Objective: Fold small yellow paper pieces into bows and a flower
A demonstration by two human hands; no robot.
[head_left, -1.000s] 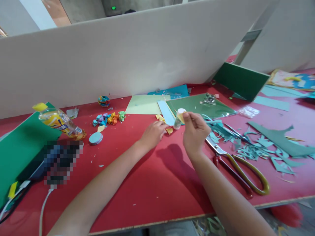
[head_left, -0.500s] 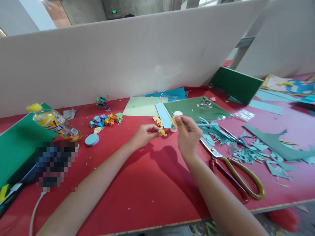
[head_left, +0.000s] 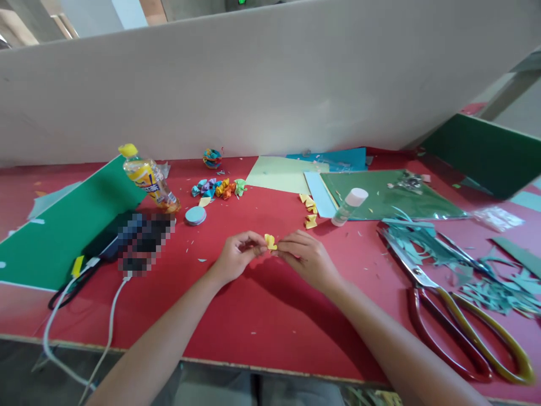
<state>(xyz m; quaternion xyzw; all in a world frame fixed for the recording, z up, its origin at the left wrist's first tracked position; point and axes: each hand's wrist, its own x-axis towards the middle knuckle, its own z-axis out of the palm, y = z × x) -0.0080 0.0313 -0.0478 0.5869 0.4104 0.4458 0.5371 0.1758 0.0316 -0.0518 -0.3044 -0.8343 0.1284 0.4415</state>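
Observation:
Between my two hands, above the red table, is a small folded yellow paper piece [head_left: 270,242]. My left hand [head_left: 240,254] pinches its left side between thumb and fingers. On the other side, the fingertips of my right hand [head_left: 308,256] are closed on its lower right edge. Several more folded yellow paper pieces [head_left: 311,211] lie just beyond my right hand. A glue stick [head_left: 350,206] with a white cap stands to the right of them, leaning in the view. Farther left sit a row of colourful crumpled paper flowers [head_left: 222,188] and a stack of light blue paper discs [head_left: 195,215].
Big scissors [head_left: 422,282] with red and yellow handles lie at right beside teal paper scraps [head_left: 499,293]. A drink bottle [head_left: 150,180], a dark device [head_left: 114,234] and white cables [head_left: 112,316] are at left. A green sheet in plastic [head_left: 380,194] lies behind the glue stick.
My right hand has moved left and down to meet my left hand at the yellow paper. The yellow piece it held apart is no longer seen separately. The view has turned left.

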